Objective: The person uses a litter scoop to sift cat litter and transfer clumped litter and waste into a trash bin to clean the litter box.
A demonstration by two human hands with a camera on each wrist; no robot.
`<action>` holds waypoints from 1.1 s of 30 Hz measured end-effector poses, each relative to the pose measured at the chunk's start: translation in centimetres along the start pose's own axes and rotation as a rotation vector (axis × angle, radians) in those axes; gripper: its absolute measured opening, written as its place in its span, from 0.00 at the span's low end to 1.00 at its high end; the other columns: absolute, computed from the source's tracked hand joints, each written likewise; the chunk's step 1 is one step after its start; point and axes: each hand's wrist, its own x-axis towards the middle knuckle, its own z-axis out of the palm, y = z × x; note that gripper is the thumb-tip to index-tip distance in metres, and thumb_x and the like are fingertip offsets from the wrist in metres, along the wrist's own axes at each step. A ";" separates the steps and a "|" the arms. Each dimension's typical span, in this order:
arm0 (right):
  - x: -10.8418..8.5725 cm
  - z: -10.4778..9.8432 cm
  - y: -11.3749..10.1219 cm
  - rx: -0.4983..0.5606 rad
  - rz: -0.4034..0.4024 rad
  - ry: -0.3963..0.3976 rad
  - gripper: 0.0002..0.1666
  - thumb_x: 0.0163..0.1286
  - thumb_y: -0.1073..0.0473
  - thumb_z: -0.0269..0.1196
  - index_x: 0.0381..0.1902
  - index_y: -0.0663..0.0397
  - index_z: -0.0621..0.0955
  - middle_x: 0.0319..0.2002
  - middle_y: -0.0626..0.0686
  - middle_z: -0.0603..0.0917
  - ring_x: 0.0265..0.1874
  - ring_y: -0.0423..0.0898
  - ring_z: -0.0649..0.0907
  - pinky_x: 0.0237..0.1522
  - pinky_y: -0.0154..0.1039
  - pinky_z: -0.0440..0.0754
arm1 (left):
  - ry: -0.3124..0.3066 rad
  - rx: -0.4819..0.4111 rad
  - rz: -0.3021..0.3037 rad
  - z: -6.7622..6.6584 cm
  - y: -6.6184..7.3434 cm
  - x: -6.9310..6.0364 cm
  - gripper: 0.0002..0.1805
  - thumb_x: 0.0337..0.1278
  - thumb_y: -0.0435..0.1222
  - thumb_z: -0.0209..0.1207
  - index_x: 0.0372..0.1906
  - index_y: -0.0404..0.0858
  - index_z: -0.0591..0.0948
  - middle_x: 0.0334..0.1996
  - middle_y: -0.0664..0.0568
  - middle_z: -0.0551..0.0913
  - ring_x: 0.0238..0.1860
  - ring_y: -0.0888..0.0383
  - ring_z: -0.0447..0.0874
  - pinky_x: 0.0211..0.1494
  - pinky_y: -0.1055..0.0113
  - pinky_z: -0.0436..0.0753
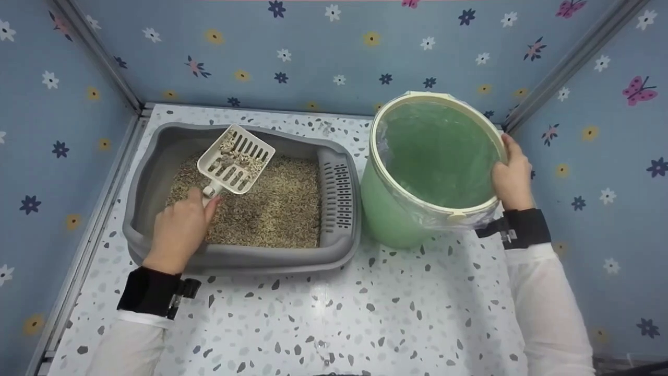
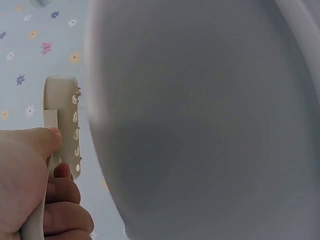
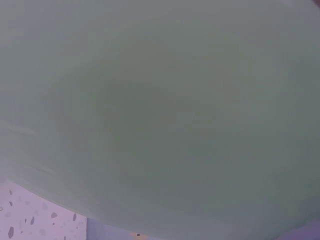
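Observation:
My left hand (image 1: 180,227) grips the handle of a cream slotted litter scoop (image 1: 250,146), held above the grey litter box (image 1: 292,256). Several clumps and pellets of litter (image 1: 229,156) lie on the scoop. In the left wrist view the thumb and curled fingers wrap the scoop's handle (image 2: 51,120). Brownish litter (image 1: 271,209) covers the floor of the box. My right hand (image 1: 514,175) holds the rim of a green trash bin (image 1: 389,209), which leans and is lined with a clear plastic bag (image 1: 449,219). The bin fills most of the right wrist view.
Both the box and the bin stand on a white speckled table (image 1: 323,313). Blue flowered panels (image 1: 334,52) rise at the back and both sides, with metal rails (image 1: 99,57) at the corners. The bin stands close against the box's slotted right end (image 1: 336,193).

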 end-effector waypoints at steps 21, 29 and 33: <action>0.1 0.0 0.2 0.011 0.010 -0.010 0.40 0.62 0.73 0.37 0.74 0.53 0.51 0.71 0.62 0.57 0.66 0.60 0.63 0.64 0.56 0.64 | 0.087 0.142 0.148 0.2 -0.2 -0.2 0.20 0.62 0.43 0.58 0.32 0.27 0.70 0.13 0.40 0.74 0.08 0.48 0.69 0.08 0.61 0.70; 0.1 0.1 0.2 0.005 0.012 0.001 0.40 0.62 0.74 0.37 0.74 0.54 0.51 0.71 0.63 0.58 0.64 0.62 0.66 0.61 0.57 0.67 | -0.071 -0.123 0.003 -0.3 1.2 -0.2 0.20 0.66 0.43 0.53 0.35 0.24 0.73 0.15 0.44 0.73 0.11 0.55 0.68 0.11 0.67 0.68; 0.1 0.1 0.2 0.004 0.012 0.002 0.41 0.62 0.74 0.37 0.74 0.53 0.51 0.70 0.64 0.59 0.64 0.61 0.66 0.61 0.57 0.67 | -0.263 -0.292 -0.110 -0.9 1.6 0.1 0.24 0.70 0.46 0.48 0.41 0.24 0.74 0.19 0.49 0.70 0.14 0.59 0.65 0.14 0.71 0.65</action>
